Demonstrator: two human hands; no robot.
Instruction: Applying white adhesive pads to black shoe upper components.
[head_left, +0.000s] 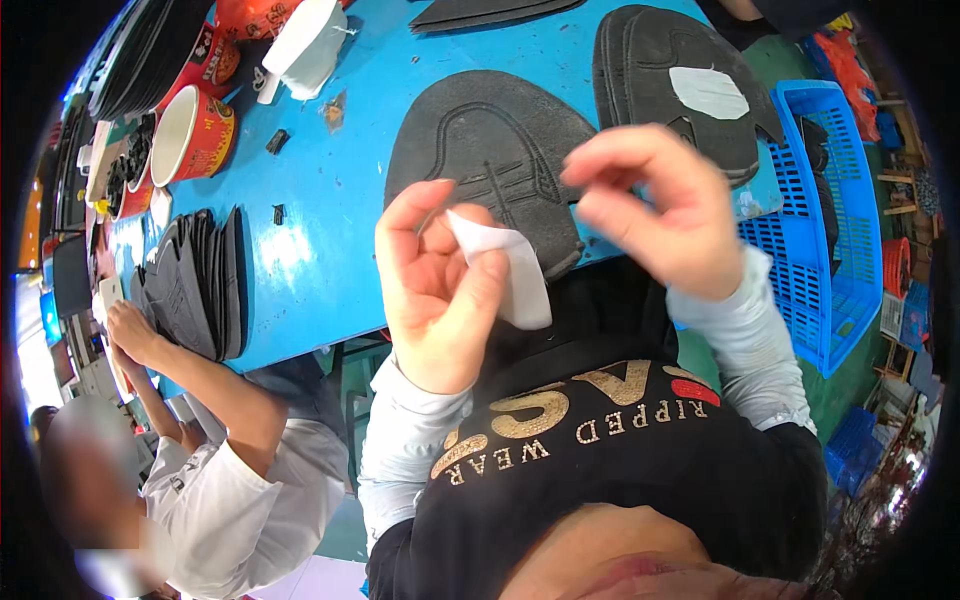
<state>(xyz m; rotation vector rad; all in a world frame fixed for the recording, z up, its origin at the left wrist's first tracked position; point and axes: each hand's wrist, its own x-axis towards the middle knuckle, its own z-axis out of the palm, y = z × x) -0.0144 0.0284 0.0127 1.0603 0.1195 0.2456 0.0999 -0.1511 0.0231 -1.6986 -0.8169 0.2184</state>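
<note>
My left hand (440,285) pinches a thin white piece of paper or backing (503,262) between thumb and fingers, in front of my chest. To its right, my right hand (655,205) is raised, blurred a little by motion. Its thumb and fingers are curved but apart, and nothing shows between them. Beyond both hands a black rounded piece with stitched lines (490,125), like a shoe upper, lies flat at the table edge. A stack of similar black pieces (640,60) sits at its right, with a white patch (708,92) on top.
The blue table (310,190) holds several upright black pieces (195,285), a red and yellow paper tub (195,135) and a white container (305,45) at the left. A co-worker in a white shirt (250,500) works at the left. Blue plastic crates (840,230) stand at the right.
</note>
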